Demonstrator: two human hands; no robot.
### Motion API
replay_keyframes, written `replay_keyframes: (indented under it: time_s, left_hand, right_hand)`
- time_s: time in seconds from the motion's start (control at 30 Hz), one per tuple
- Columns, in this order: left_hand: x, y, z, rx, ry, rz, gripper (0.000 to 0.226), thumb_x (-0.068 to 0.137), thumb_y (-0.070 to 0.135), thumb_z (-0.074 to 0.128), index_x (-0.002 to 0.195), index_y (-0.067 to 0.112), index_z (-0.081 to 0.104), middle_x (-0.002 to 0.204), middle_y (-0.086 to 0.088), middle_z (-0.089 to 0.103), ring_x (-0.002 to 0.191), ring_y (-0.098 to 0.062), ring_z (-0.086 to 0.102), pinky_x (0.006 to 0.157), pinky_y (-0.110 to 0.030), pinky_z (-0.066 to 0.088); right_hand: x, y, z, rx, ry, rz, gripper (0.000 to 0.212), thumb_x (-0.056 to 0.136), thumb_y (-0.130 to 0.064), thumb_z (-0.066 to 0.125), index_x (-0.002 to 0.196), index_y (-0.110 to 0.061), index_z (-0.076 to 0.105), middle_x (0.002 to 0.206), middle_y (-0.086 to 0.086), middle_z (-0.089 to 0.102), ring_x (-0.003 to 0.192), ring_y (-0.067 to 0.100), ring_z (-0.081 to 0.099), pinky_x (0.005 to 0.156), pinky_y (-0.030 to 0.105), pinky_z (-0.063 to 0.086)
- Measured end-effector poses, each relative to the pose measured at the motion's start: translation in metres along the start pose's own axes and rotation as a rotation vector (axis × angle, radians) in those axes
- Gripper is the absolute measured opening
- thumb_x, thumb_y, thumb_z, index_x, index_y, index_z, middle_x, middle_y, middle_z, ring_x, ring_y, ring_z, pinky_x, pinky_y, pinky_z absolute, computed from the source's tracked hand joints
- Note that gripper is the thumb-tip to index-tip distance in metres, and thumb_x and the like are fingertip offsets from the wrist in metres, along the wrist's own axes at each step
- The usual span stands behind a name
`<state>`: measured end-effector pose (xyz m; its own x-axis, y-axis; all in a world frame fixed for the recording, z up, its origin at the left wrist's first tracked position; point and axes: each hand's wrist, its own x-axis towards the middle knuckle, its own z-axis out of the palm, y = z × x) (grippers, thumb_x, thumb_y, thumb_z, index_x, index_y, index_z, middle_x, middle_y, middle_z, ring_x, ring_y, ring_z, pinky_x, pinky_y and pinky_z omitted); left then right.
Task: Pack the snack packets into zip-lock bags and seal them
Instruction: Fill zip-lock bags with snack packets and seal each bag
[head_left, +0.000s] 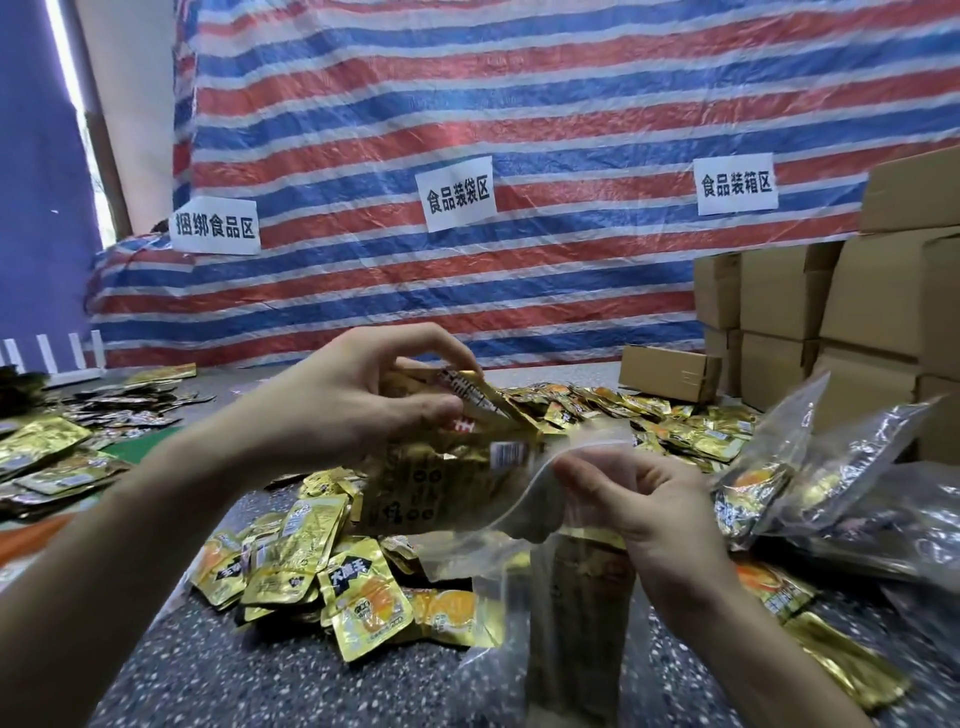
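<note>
Gold packets (470, 402) gripped by left hand (348, 400); right hand (647, 512) pinches clear bag (582, 440), contents blurred.

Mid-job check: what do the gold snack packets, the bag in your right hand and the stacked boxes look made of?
The snack packets look like metallised foil film: glossy gold, creased, glinting. The zip-lock bag seems to be thin clear plastic: packets show through it and it sags. The boxes look like plain brown cardboard, matte, with folded flaps.

Your left hand (343, 400) and right hand (644, 504) are bare; your left forearm (130, 519) and right forearm (753, 639) are bare too, right to the frame's edge.
</note>
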<state>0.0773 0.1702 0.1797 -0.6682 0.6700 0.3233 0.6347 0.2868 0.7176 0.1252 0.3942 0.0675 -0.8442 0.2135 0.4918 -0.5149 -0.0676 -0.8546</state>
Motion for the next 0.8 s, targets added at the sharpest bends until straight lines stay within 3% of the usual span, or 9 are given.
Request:
replay_keyframes:
  time_s: [0.13,0.27,0.37,0.47,0.57,0.63,0.73,0.8]
  left_hand:
    - [0.010,0.004,0.009,0.101,0.026,0.055,0.029,0.080,0.034,0.062,0.106,0.023,0.069,0.094,0.004,0.076,0.086,-0.012,0.073,0.068,-0.019,0.056]
    - [0.021,0.005,0.020,0.260,0.156,0.060,0.035,0.072,0.052,0.063,0.091,0.024,0.071,0.085,0.007,0.072,0.078,-0.002,0.069,0.063,-0.019,0.054]
    - [0.028,0.002,0.037,0.408,0.257,0.125,0.042,0.071,0.062,0.061,0.081,0.022,0.067,0.078,0.009,0.068,0.072,0.000,0.064,0.065,-0.027,0.052]
    - [0.030,-0.003,0.052,0.450,0.286,0.133,0.054,0.080,0.068,0.046,0.072,0.018,0.062,0.063,0.008,0.062,0.056,-0.004,0.055,0.057,-0.031,0.046]
    - [0.031,-0.011,0.058,0.430,0.330,0.102,0.067,0.085,0.071,0.026,0.065,0.012,0.051,0.054,0.011,0.050,0.050,-0.004,0.043,0.056,-0.032,0.036]
    - [0.033,-0.013,0.060,0.252,0.259,-0.012,0.073,0.083,0.076,0.017,0.068,0.013,0.052,0.059,0.011,0.052,0.055,-0.003,0.045,0.063,-0.034,0.038]
    - [0.032,-0.013,0.051,-0.107,0.048,-0.251,0.088,0.073,0.084,0.013,0.090,0.015,0.065,0.086,-0.001,0.070,0.079,-0.012,0.065,0.075,-0.033,0.047]
    - [0.026,-0.017,0.035,-0.114,-0.039,-0.311,0.091,0.068,0.089,0.019,0.104,0.022,0.069,0.108,-0.001,0.073,0.097,-0.012,0.069,0.087,-0.036,0.048]
  right_hand:
    - [-0.003,-0.006,0.006,0.018,-0.099,0.075,0.024,0.072,-0.029,0.076,0.085,-0.010,0.080,0.082,0.014,0.077,0.070,0.025,0.075,0.054,0.033,0.058]
    - [-0.003,-0.011,0.011,-0.049,-0.186,0.081,0.024,0.073,-0.037,0.079,0.085,-0.016,0.082,0.082,0.004,0.077,0.075,0.014,0.071,0.065,0.025,0.056]
    - [-0.002,-0.014,0.014,-0.031,-0.228,0.105,0.030,0.074,-0.037,0.079,0.090,-0.012,0.081,0.088,0.010,0.078,0.078,0.016,0.072,0.066,0.021,0.054]
    - [-0.001,-0.014,0.016,-0.017,-0.210,0.113,0.041,0.074,-0.040,0.079,0.089,-0.002,0.077,0.089,0.019,0.076,0.077,0.019,0.070,0.067,0.023,0.052]
    - [0.000,-0.014,0.019,0.007,-0.199,0.119,0.031,0.078,-0.033,0.075,0.090,-0.005,0.078,0.090,0.017,0.077,0.080,0.020,0.071,0.069,0.023,0.054]
    - [0.001,-0.015,0.021,0.021,-0.190,0.128,0.030,0.076,-0.031,0.075,0.090,-0.006,0.079,0.090,0.016,0.077,0.080,0.020,0.072,0.069,0.024,0.056]
    - [0.002,-0.017,0.022,0.010,-0.164,0.121,0.029,0.075,-0.031,0.075,0.090,-0.006,0.080,0.090,0.015,0.077,0.080,0.021,0.072,0.070,0.027,0.057]
    - [0.003,-0.020,0.020,0.034,-0.123,0.115,0.023,0.075,-0.028,0.073,0.087,-0.011,0.081,0.088,0.009,0.078,0.078,0.019,0.072,0.069,0.026,0.058]
